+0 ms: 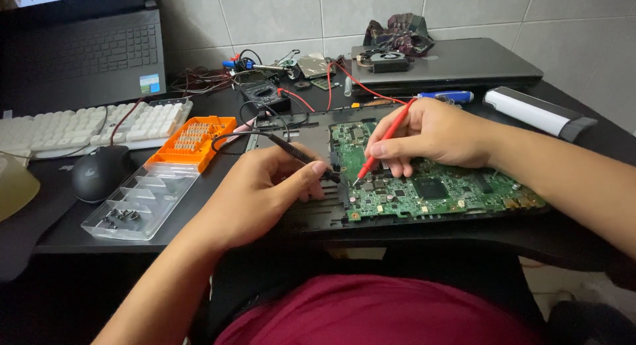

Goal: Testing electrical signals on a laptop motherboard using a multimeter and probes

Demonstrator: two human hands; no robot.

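A black desk (53,232) carries an open black laptop base with a green circuit board (430,189) lying in it, near the front edge. The right hand (430,133) pinches a slim red test probe (384,146) between thumb and fingers, its tip touching the board's left part. The left hand (262,189) pinches a slim black test probe (298,153), tip at the board's left edge. Left of them lie an orange bit tray (195,141) and a clear plastic lid (142,202) holding small dark screws (119,216)
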